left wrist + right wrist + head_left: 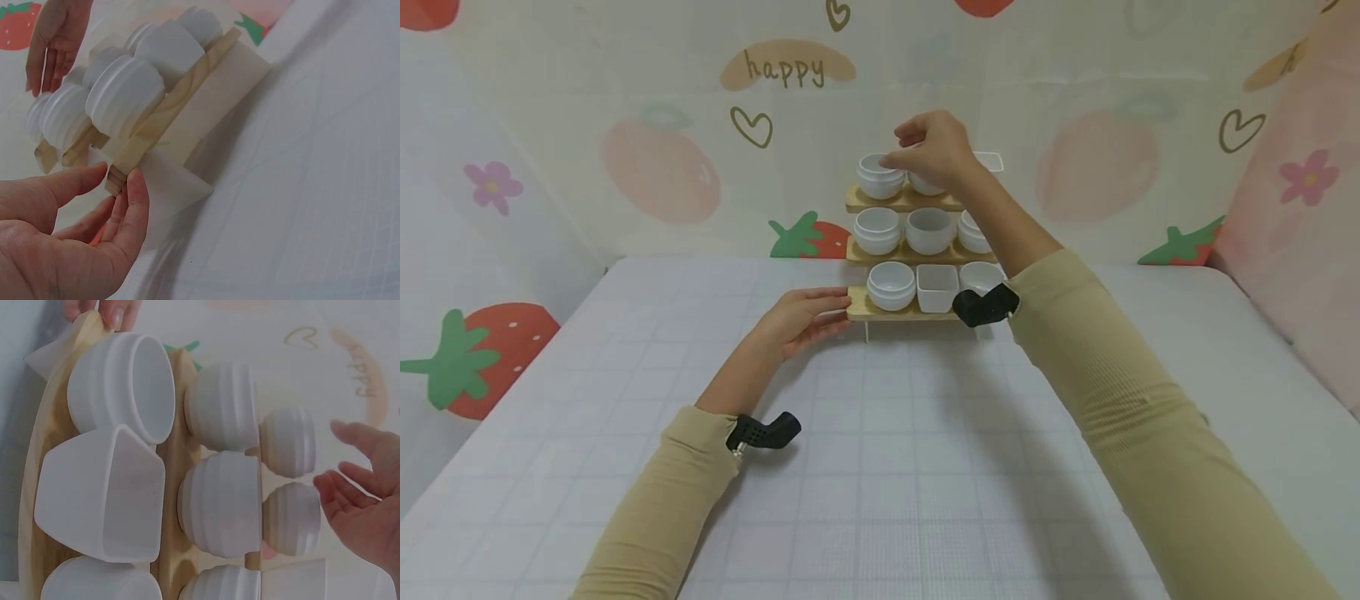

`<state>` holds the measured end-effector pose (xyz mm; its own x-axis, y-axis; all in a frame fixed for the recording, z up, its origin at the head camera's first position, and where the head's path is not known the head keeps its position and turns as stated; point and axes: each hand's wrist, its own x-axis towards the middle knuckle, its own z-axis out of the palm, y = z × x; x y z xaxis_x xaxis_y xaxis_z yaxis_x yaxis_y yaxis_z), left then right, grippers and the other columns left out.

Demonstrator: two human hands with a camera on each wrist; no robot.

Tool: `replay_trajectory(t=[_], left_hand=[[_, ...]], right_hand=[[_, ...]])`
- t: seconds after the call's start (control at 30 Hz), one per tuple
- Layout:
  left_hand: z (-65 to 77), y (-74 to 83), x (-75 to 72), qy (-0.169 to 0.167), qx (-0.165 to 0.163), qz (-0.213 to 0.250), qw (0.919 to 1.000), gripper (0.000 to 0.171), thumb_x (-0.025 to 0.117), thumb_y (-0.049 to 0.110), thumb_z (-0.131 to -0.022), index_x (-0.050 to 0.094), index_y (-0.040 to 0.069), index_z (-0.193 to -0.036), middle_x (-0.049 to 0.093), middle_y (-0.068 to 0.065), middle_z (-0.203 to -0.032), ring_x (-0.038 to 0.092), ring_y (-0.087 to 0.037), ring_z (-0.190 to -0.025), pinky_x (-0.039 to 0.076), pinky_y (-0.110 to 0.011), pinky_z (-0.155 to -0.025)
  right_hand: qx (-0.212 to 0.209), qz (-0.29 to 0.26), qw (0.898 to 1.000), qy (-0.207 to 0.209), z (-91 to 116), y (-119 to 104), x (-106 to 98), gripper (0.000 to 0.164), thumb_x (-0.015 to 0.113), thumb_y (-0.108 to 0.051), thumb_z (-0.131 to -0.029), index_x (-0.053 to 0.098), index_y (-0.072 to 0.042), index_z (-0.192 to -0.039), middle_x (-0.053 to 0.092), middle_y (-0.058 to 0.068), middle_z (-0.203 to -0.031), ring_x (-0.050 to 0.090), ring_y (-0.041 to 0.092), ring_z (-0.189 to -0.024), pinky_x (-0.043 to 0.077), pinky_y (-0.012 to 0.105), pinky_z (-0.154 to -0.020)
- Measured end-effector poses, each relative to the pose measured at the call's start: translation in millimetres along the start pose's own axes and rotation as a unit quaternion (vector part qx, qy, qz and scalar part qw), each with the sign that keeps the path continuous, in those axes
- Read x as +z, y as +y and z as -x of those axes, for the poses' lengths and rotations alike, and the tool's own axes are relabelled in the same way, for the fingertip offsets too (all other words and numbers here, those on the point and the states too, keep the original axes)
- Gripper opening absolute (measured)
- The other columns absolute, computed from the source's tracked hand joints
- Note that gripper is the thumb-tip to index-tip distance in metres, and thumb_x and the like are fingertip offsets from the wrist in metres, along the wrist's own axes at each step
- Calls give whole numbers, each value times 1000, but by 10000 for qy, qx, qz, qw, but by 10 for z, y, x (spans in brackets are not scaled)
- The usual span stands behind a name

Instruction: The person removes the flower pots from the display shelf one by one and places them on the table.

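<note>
A three-tier wooden display stand (891, 316) stands at the back of the table, each tier bearing a row of small white pots. My left hand (808, 321) pinches the left end of the lowest board, thumb on top and fingers beneath, as the left wrist view shows. Over the top row hovers my right hand (936, 150), its fingers loosely bent and apart with nothing between them. Nearest to it are a round white pot (880, 177) at the top left and another round pot (292, 519) beside that. A square pot (937, 290) sits mid-row on the lowest tier.
Behind the stand rises a patterned backdrop (880, 100) with fruit, hearts and lettering. The table (865, 467) has a pale checked cover. Black wrist devices (763, 431) are worn at both sleeves. A square-rimmed pot (991, 161) on the top tier is partly hidden by the right hand.
</note>
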<state>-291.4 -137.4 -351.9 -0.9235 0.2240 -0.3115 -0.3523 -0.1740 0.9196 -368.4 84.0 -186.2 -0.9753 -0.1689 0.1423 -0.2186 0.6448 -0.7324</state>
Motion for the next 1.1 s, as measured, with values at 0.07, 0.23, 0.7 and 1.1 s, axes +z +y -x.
replay_trajectory(t=[0.07, 0.23, 0.7, 1.1], left_hand=[[-5, 1, 4, -2, -7, -12, 10000, 50, 54, 2, -109, 42, -8, -156, 55, -15, -132, 70, -11, -90, 63, -20, -82], [-10, 8, 15, 20, -21, -43, 10000, 50, 55, 2, -109, 43, -7, -156, 54, -16, -135, 69, -12, -93, 63, -20, -84], [13, 30, 17, -3, -69, 16, 10000, 49, 53, 3, -110, 42, -6, -157, 54, -16, -136, 69, -13, -93, 63, -20, -80], [-5, 15, 16, 21, -110, 12, 9999, 49, 53, 3, -110, 43, -6, -157, 52, -17, -143, 68, -15, -96, 64, -20, -81]], right_hand=[[50, 3, 10000, -40, -8, -12, 0, 57, 77, -24, -97, 60, -3, -148, 62, 13, -146, 57, 23, -134, 50, 24, -111], [250, 46, 9995, -191, -22, -52, 11, 57, 72, -28, -101, 57, -6, -151, 59, 10, -149, 57, 21, -131, 52, 22, -107], [390, 598, 9959, -553, -23, -158, 54, 58, 66, -33, -104, 52, -5, -153, 54, 9, -153, 57, 19, -127, 50, 23, -108], [-11, 1449, 9864, -779, 11, -182, 129, 65, 61, -39, -104, 48, -6, -157, 52, 9, -156, 47, 25, -143, 27, 46, -126]])
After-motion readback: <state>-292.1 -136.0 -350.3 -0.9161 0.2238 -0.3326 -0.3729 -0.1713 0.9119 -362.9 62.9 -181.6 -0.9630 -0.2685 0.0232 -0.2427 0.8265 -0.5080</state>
